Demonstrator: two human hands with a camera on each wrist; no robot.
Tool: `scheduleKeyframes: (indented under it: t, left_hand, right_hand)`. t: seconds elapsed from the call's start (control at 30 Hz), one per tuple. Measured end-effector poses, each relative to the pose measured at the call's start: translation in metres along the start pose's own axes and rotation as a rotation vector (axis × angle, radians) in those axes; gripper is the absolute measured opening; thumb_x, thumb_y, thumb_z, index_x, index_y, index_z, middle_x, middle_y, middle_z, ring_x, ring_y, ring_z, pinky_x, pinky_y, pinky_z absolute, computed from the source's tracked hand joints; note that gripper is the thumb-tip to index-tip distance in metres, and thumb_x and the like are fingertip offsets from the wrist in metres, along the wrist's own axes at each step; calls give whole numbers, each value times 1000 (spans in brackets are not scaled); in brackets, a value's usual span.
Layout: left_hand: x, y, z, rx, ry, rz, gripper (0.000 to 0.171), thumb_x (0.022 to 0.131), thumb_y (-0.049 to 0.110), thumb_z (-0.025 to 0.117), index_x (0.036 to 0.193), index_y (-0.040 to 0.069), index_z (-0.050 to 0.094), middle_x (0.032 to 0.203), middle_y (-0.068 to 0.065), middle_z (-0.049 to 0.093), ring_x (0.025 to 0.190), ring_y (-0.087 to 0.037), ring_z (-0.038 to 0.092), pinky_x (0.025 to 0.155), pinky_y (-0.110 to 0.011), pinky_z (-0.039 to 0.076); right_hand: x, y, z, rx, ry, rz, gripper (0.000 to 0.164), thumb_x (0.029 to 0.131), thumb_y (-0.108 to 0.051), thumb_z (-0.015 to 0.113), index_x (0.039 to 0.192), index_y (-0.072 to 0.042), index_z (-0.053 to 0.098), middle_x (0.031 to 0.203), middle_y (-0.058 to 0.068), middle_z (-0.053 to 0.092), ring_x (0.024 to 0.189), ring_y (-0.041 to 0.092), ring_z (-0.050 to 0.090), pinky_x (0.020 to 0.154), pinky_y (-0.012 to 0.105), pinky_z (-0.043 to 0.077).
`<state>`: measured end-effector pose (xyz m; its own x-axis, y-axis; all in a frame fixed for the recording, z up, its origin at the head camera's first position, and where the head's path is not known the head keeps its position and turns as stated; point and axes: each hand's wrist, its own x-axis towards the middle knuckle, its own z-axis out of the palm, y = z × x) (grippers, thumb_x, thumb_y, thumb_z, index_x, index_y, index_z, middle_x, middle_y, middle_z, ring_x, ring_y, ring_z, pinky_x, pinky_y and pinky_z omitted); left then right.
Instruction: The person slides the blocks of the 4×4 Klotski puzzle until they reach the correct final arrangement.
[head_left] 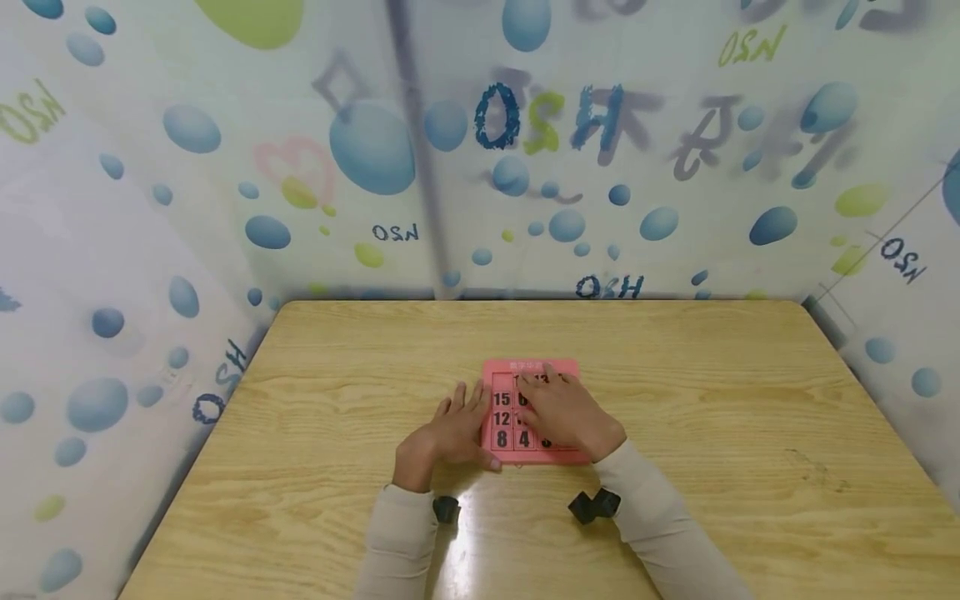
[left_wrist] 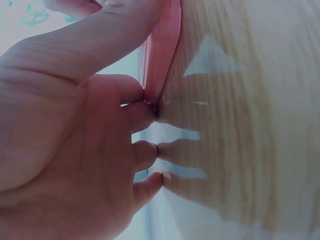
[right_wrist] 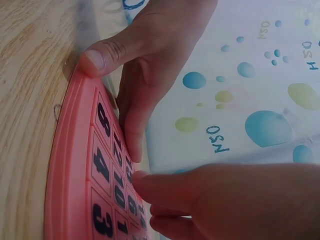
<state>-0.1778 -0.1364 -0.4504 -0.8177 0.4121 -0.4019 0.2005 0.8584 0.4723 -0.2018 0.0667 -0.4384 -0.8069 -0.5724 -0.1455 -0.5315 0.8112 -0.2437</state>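
A pink sliding number puzzle point(head_left: 517, 457) lies flat on the wooden table, with black numbers on its square tiles. Its top-left cell shows no tile; 15, 12 and 8 run down the column below. My left hand point(head_left: 453, 433) rests along the left side, thumb on the near left corner and other fingertips down on the table. Over the right part of the puzzle lies my right hand point(head_left: 564, 410), its fingers touching tiles and hiding several numbers. From the right wrist view, the right thumb point(right_wrist: 155, 182) presses near the 15 and 6 tiles.
The wooden table point(head_left: 300, 400) extends to both sides of the puzzle. Behind it hangs a pale curtain point(head_left: 465, 208) printed with blue and green drops. Small black wrist devices point(head_left: 594, 506) sit below both cuffs.
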Motion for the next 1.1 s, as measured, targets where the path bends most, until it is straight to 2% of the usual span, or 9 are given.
scheduleKeyframes:
  t: [0.3,0.93,1.1]
  left_hand:
    - [0,-2,0,-5,-8,3,115,80,41,80,159,3,6,166,-16,-2,152,-40,-8,123,-54,4]
    - [-1,-1,0,-10,-13,4,114,81,42,79,159,1,6,166,-16,-2,152,-40,-8,123,-54,5]
    - [-1,-1,0,-8,-13,10,115,80,42,80,159,1,6,166,-16,-1,151,-40,-9,123,-54,5]
  right_hand:
    - [0,-1,2,-16,-21,25,54,100,-35,58,146,-8,50,155,13,43,145,44,30,114,60,30]
    - [5,-9,12,-9,15,13,55,100,-37,57,146,-8,50,155,11,43,145,44,29,117,60,26]
    - [6,-12,12,4,-9,10,57,101,-38,55,149,-8,46,158,11,38,147,44,26,119,58,23]
